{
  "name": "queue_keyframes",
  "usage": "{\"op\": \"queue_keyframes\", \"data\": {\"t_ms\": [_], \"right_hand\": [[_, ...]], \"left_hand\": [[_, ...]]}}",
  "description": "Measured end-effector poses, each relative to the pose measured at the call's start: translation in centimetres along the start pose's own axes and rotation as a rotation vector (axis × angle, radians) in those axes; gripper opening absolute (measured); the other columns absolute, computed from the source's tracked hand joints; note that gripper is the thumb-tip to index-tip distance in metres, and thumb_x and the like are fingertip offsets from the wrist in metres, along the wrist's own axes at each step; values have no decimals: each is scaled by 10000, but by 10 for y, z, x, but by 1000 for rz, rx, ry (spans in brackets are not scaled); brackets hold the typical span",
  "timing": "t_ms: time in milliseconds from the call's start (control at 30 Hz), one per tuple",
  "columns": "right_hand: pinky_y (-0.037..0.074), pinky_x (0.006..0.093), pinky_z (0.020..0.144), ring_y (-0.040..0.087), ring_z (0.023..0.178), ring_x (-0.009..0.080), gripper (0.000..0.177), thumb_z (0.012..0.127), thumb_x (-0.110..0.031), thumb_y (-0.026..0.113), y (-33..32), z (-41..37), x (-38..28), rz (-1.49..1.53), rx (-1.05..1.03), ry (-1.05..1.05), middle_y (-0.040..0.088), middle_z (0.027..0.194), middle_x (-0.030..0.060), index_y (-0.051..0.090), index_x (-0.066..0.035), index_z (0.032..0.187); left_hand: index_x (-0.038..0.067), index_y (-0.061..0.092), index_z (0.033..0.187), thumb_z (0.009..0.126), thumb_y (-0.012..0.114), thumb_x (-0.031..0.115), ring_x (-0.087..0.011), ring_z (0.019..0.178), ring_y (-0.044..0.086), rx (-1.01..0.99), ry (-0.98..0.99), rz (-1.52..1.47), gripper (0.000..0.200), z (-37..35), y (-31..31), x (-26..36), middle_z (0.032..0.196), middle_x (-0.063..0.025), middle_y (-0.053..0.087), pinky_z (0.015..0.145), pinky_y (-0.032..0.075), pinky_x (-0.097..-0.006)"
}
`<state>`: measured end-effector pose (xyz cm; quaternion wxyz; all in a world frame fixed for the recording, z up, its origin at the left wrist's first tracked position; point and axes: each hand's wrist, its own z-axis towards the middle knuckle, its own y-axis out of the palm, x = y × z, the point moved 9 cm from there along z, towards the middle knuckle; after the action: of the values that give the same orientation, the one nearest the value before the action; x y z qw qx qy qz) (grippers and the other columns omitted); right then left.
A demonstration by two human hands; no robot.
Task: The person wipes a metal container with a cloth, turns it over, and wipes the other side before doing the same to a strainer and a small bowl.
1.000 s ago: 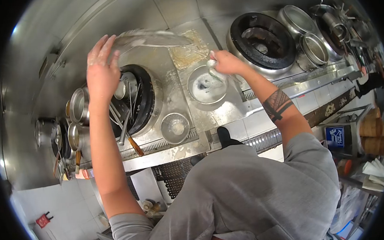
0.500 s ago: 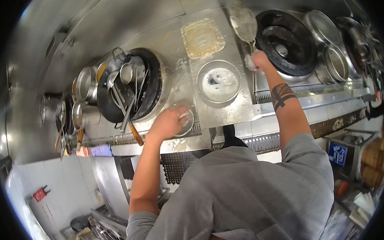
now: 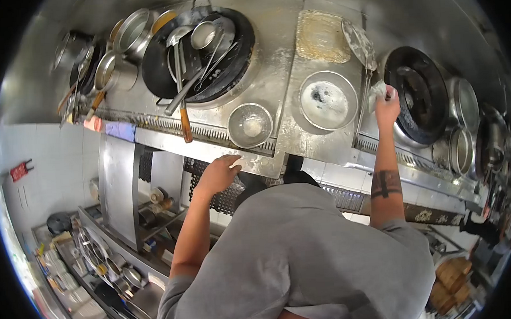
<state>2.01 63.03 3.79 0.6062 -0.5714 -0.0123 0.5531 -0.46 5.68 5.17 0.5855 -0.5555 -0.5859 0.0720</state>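
- The right hand (image 3: pixel 387 101) is closed around a crumpled white cloth (image 3: pixel 377 90), at the rim of a black burner (image 3: pixel 415 95).
- Just beside the cloth runs the thin handle of a skimmer (image 3: pixel 357 38): a flat, round, dull metal head, tilted, lying towards the back of the steel tabletop (image 3: pixel 274 73).
- The left hand (image 3: pixel 217 173) lies open, palm down, on the tabletop's front edge, holding nothing.
- A small steel bowl (image 3: pixel 250 125) sits just above it, near a wider pan (image 3: pixel 327 100).
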Motion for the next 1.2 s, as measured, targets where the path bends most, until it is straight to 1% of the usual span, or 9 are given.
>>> {"op": "queue_keyframes", "data": {"t_ms": [267,433,600,667,767,933,1033,1100,1200], "right_hand": [[498,417,1009,629,1138,390,389,853,30,631,56,-93,-154,87,-516,-508,645,1213,189,650,-49,1233],[498,425,996,629,1147,389,353,884,19,598,33,-83,-132,189,-226,-401,651,1210,204,639,-20,1232],[512,423,974,651,1124,330,267,929,-73,526,25,-45,62,332,157,263,700,1152,164,650,14,1149],[519,461,972,655,1073,331,284,935,-174,519,78,-67,107,1522,95,980,715,1102,145,676,-22,1115],[521,505,974,655,1037,334,309,965,-248,502,79,-55,92,2063,-151,780,716,1101,147,694,-60,1116],[501,559,1017,653,1089,363,359,948,-319,626,35,-46,-90,2053,-493,700,680,1265,175,676,-104,1232],[473,599,1045,619,1206,425,506,934,-351,676,86,-51,-90,1102,-791,424,620,1380,223,605,-108,1372],[457,555,1080,574,1277,476,627,929,-308,687,137,-69,-100,31,-975,-403,570,1424,280,491,-81,1480],[443,472,1111,562,1287,492,712,922,-295,680,177,-99,-111,-344,-1050,-341,557,1409,326,400,-56,1532]], "left_hand": [[13,696,1227,963,643,208,-413,1091,671,10,92,4,332,32,7,22,1213,-233,698,955,535,-461],[21,685,1239,961,632,192,-414,1091,668,0,165,33,330,37,6,34,1207,-229,699,954,538,-463],[13,691,1227,958,638,191,-414,1104,663,-35,138,52,327,18,21,5,1198,-230,702,961,535,-460],[7,697,1220,959,633,205,-409,1143,650,-86,65,33,334,10,22,1,1211,-242,696,988,525,-462],[15,695,1230,968,612,227,-413,1147,647,-122,41,85,347,3,31,-14,1216,-249,692,1002,515,-475],[15,693,1228,975,604,245,-415,1118,657,-103,-17,110,354,-6,18,-13,1210,-242,695,984,518,-484],[15,706,1193,965,632,218,-414,1071,674,-28,-14,123,314,-2,4,-4,1161,-232,712,944,539,-478],[-4,711,1164,955,634,177,-418,1078,673,115,59,45,287,3,-18,12,1158,-246,711,940,545,-465],[-12,721,1123,940,652,132,-407,1040,686,274,100,51,243,11,-54,30,1108,-235,723,913,556,-453]]}}
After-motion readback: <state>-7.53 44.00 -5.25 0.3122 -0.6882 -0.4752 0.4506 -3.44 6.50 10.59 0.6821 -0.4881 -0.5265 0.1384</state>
